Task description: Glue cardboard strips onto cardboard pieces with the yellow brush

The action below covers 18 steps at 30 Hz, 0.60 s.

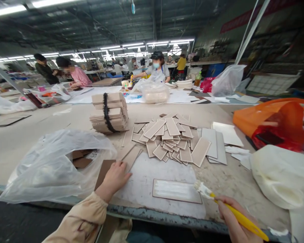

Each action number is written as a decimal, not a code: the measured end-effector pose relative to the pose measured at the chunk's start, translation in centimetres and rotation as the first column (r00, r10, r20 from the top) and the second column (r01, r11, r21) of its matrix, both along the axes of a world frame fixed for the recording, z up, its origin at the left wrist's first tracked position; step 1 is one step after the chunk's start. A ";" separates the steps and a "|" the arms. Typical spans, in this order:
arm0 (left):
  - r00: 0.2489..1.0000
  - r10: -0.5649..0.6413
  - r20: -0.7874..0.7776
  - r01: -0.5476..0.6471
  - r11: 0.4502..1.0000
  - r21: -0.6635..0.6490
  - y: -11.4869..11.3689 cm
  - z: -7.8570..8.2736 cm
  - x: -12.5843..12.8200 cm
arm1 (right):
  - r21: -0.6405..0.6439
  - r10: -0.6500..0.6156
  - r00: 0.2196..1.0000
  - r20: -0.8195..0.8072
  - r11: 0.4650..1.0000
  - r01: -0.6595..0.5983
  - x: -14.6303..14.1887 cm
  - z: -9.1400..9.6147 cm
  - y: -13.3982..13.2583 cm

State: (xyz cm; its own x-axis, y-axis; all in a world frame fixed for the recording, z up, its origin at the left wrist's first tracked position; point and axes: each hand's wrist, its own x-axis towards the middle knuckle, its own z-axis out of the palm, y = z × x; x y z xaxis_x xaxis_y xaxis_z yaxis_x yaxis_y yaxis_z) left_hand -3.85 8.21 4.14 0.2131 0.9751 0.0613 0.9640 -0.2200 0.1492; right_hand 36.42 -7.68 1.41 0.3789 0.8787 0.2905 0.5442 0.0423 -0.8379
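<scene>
My right hand [234, 219] grips a yellow-handled brush [228, 209], its white bristles at the right end of a glue-coated cardboard strip [176, 190] lying near the table's front edge. My left hand [115, 178] rests on a brown cardboard piece [103, 170] to the left of the strip, fingers curled over its top edge. Beyond both lies a spread pile of several beige cardboard strips [171, 138].
A tied bundle of cardboard strips [108, 113] stands behind the pile. A clear plastic bag [53, 165] lies at left, an orange bag [276, 118] and a white bag [281, 175] at right. Other people work at tables farther back.
</scene>
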 end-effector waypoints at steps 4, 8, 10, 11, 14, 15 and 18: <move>0.997 0.062 -0.041 -0.066 0.994 -0.085 1.0 0.4 -1.0 | 0.037 0.022 0.999 0.028 0.999 -0.023 -0.7 0.3 0.4; 0.993 0.115 -0.004 -0.114 0.980 -0.163 1.7 0.8 -1.9 | 0.039 0.012 1.000 0.020 0.999 -0.013 -0.9 0.6 0.3; 0.989 0.144 0.035 -0.134 0.969 -0.206 1.8 0.8 -2.5 | 0.030 -0.005 1.000 -0.015 1.000 0.005 -1.2 1.0 0.2; 0.986 0.157 0.056 -0.141 0.964 -0.227 1.9 0.8 -2.8 | 0.029 -0.007 0.999 -0.037 1.000 0.008 -1.4 1.2 0.2; 0.975 0.191 0.115 -0.155 0.952 -0.266 1.9 0.6 -3.6 | 0.039 -0.012 0.996 -0.093 0.999 0.015 -1.9 1.7 0.3; 0.972 0.196 0.128 -0.156 0.950 -0.271 1.9 0.5 -3.8 | 0.046 -0.012 0.994 -0.104 0.999 0.017 -2.0 1.8 0.3; 0.933 0.263 0.246 -0.188 0.938 -0.292 2.0 0.3 -4.2 | 0.061 -0.003 0.994 -0.111 0.998 0.010 -2.0 1.7 0.4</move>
State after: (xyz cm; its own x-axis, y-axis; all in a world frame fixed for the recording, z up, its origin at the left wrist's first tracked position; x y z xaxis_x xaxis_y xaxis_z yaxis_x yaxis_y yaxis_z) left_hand -8.05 10.24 4.47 -0.0032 0.9845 -0.1753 0.8947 0.0811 0.4392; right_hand 34.42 -7.31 3.14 0.4174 0.8579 0.2996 0.4486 0.0922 -0.8889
